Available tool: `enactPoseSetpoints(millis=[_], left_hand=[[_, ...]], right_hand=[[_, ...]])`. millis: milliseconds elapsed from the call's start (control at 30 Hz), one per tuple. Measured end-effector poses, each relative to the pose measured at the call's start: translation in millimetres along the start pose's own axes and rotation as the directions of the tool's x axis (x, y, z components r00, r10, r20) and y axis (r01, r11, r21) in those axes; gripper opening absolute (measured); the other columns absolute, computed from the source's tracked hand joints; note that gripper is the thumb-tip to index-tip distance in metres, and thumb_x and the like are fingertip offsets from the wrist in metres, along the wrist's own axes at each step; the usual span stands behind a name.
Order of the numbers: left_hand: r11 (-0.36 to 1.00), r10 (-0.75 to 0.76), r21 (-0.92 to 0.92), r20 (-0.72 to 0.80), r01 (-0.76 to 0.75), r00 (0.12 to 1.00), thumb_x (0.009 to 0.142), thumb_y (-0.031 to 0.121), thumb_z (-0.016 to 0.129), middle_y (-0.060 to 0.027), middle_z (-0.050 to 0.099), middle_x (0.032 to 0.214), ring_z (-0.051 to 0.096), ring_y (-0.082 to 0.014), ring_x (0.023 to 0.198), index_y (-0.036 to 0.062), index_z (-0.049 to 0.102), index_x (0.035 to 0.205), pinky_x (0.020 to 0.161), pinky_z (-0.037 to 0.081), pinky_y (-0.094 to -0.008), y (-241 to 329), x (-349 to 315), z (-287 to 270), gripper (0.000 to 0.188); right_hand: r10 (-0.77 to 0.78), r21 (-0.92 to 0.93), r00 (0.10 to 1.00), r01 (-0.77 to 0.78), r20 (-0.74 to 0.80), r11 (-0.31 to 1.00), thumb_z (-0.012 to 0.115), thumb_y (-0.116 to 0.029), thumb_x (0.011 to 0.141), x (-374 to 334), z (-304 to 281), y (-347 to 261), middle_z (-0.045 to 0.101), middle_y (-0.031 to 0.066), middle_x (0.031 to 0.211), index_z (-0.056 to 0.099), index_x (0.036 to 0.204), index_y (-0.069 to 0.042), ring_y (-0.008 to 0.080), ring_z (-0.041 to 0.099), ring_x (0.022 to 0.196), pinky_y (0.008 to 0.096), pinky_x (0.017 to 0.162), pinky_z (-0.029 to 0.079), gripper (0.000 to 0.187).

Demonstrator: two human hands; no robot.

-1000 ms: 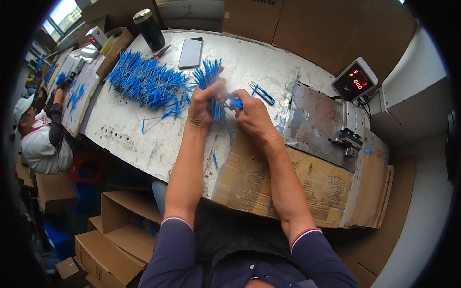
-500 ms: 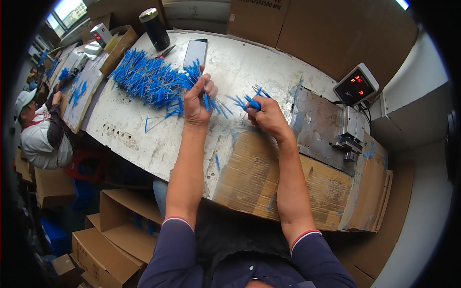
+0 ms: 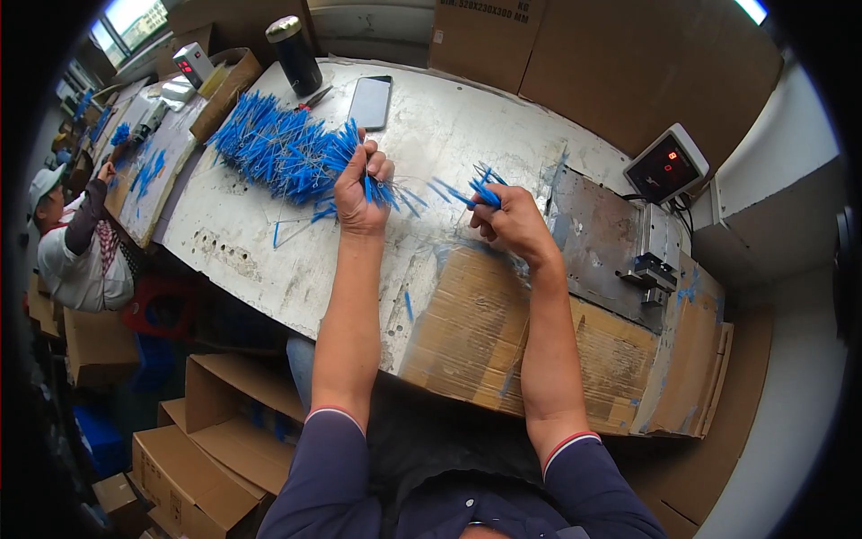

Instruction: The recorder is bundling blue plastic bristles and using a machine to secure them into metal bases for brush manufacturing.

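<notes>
The tabletop (image 3: 269,283) is a worn white board, scuffed and pitted, with a flattened cardboard sheet (image 3: 471,314) along its near edge and a dark metal plate (image 3: 606,238) at the right. A brown carton (image 3: 620,54) stands behind it; at the far left a window (image 3: 136,20) lights a co-worker (image 3: 85,274) at another bench. Dark print runs along the carton's top edge, and red digits glow on a digital display (image 3: 668,166). A heap of blue-tipped wires (image 3: 274,148) covers the left of the tabletop, near a phone (image 3: 370,103) and a black tumbler (image 3: 296,61). The left hand (image 3: 362,202) is closed around a thick bundle beside the heap; the right hand (image 3: 519,223) — well apart from it — grips a smaller bunch (image 3: 485,194), ends pointing left.
</notes>
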State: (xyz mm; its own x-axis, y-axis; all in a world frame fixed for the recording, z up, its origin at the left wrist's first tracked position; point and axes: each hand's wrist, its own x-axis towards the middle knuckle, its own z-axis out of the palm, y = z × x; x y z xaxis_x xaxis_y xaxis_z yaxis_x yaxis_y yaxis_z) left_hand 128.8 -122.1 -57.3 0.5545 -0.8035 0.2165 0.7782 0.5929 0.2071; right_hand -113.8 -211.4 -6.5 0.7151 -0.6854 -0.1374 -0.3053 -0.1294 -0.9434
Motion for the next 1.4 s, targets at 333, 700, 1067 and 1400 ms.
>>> enactPoseSetpoints(millis=[333,700,1067,1400], left_hand=[[1.0,-0.027,-0.004,0.0,0.027,1.0,0.103,0.006,0.058,-0.0088,0.058,0.096,0.049,-0.0134,0.071,-0.0028,0.053,0.133,0.065,0.043,-0.0285,-5.8,0.7,0.1,0.032],[0.998,-0.067,-0.005,-0.003,0.067,0.998,0.102,0.004,0.058,-0.0086,0.063,0.097,0.052,-0.0131,0.072,0.0015,0.054,0.133,0.064,0.045,-0.0272,-11.0,-1.8,1.9,0.031],[0.983,-0.138,-0.112,0.058,0.143,0.989,0.103,0.006,0.056,-0.0084,0.059,0.098,0.05,-0.0132,0.074,-0.0007,0.051,0.136,0.066,0.044,-0.0275,-17.8,-3.9,4.7,0.034],[0.998,-0.059,0.002,0.002,0.059,0.998,0.104,0.006,0.055,-0.0093,0.057,0.098,0.05,-0.0132,0.075,-0.0033,0.051,0.136,0.069,0.045,-0.0283,-5.5,-1.1,-3.2,0.033]], right_hand=[[-0.182,0.461,0.831,0.458,-0.526,0.76,0.07,-0.008,0.096,10.7,33.1,1.6,0.069,0.0061,0.081,0.068,0.113,0.003,0.0107,0.062,0.066,0.0258,0.059,0.05,0.02],[-0.068,0.547,0.921,0.286,-0.385,0.787,0.07,-0.002,0.093,15.6,49.4,19.5,0.069,0.0073,0.082,0.069,0.102,0.001,0.0103,0.06,0.061,0.0253,0.054,0.05,0.009],[0.006,0.64,0.997,0.047,-0.081,0.767,0.072,-0.007,0.091,3.0,45.2,-3.9,0.072,0.0042,0.084,0.072,0.109,0.0,0.0023,0.049,0.057,0.019,0.049,0.035,0.019],[0.006,0.627,0.996,0.05,-0.086,0.777,0.074,-0.01,0.082,3.4,24.0,6.7,0.068,0.0037,0.072,0.07,0.098,-0.005,0.0037,0.045,0.05,0.0203,0.047,0.031,0.018]])
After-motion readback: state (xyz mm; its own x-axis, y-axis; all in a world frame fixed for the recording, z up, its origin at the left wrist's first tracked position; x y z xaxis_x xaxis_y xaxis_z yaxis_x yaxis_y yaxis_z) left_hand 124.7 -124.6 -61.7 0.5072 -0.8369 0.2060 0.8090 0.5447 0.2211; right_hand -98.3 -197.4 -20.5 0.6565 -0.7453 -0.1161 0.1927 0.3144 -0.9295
